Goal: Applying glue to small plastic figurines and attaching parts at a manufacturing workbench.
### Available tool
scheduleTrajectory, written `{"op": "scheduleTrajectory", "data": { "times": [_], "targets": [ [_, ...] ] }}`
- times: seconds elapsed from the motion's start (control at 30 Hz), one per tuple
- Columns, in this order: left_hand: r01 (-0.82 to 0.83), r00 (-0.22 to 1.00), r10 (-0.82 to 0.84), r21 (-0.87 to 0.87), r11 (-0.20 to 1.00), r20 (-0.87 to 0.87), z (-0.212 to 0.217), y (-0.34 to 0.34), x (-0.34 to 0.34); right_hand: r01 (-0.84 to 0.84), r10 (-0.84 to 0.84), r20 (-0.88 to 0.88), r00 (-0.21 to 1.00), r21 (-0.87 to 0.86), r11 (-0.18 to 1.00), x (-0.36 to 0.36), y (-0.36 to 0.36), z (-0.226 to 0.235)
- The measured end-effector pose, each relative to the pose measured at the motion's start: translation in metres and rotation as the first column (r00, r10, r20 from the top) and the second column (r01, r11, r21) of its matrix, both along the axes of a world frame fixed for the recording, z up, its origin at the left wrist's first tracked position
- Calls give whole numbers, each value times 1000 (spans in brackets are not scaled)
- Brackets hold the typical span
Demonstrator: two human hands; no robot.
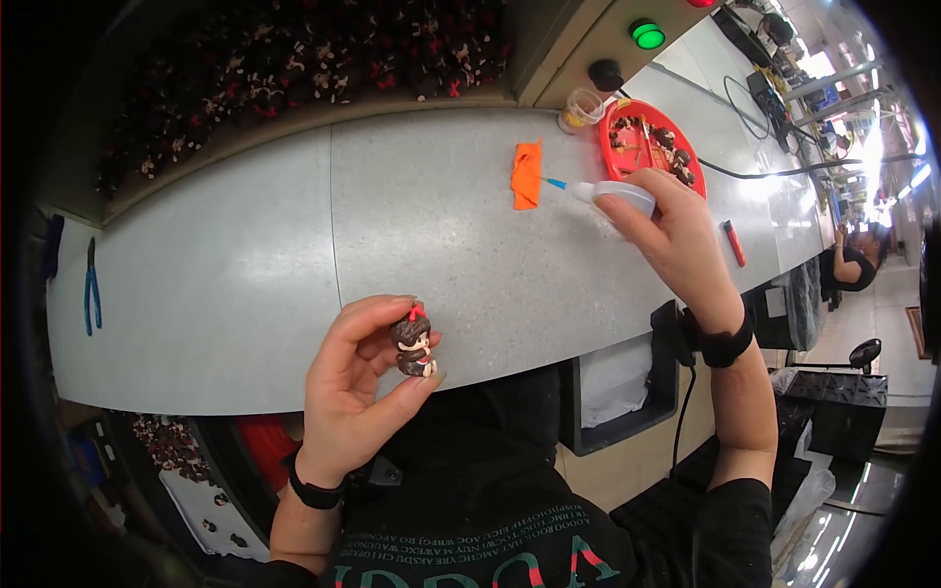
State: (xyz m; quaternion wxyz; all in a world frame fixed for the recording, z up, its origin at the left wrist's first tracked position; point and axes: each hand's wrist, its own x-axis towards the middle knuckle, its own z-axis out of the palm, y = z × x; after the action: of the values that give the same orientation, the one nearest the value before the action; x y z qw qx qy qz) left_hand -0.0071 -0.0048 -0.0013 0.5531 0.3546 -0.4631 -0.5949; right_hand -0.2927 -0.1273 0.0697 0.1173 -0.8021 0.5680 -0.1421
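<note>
Between the thumb and fingers of my left hand [355,377] is a small doll figurine [413,343] with brown hair and a red bow, held upright near the table's front edge. My right hand [676,230] grips a white squeeze bottle [624,194] lying sideways in the fingers. Its blue needle tip [556,183] points left, at the right edge of an orange cloth [526,176] on the grey table [431,225]. Whether the tip touches the cloth I cannot tell.
A red round tray [610,147] with figurine parts stands behind my right hand, beside a clear cup [582,110]. Blue-handled pliers [92,294] lie far left, a red cutter [734,243] to the right. A bin of dark figurines [294,59] runs along the back. Another person [858,260] sits at far right.
</note>
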Motion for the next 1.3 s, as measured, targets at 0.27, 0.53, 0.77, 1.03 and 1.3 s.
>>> {"op": "scheduleTrajectory", "data": {
  "times": [0.27, 0.53, 0.77, 1.03, 1.3],
  "targets": [
    [-8, 979, -17, 123, 992, 203, 33, 7, 4, 46, -266, 742, 616, 304, 952, -17, 56, 1],
    [165, 192, 242, -275, 947, 951, 47, -29, 39, -60, -266, 906, 328, 301, 952, 4, 113, -32],
    [215, 164, 339, -369, 904, 926, 88, 2, 21, -230, -126, 950, 285, 196, 953, 19, 128, -29],
    [155, 931, -166, 60, 986, 325, 94, 67, -53, -491, 193, 881, 431, 50, 869, 56, 144, 1],
    [-12, 976, 4, 36, 999, 216, 92, 69, -50, -456, 408, 718, 563, -142, 879, 64, 113, 42]
  ]
}}
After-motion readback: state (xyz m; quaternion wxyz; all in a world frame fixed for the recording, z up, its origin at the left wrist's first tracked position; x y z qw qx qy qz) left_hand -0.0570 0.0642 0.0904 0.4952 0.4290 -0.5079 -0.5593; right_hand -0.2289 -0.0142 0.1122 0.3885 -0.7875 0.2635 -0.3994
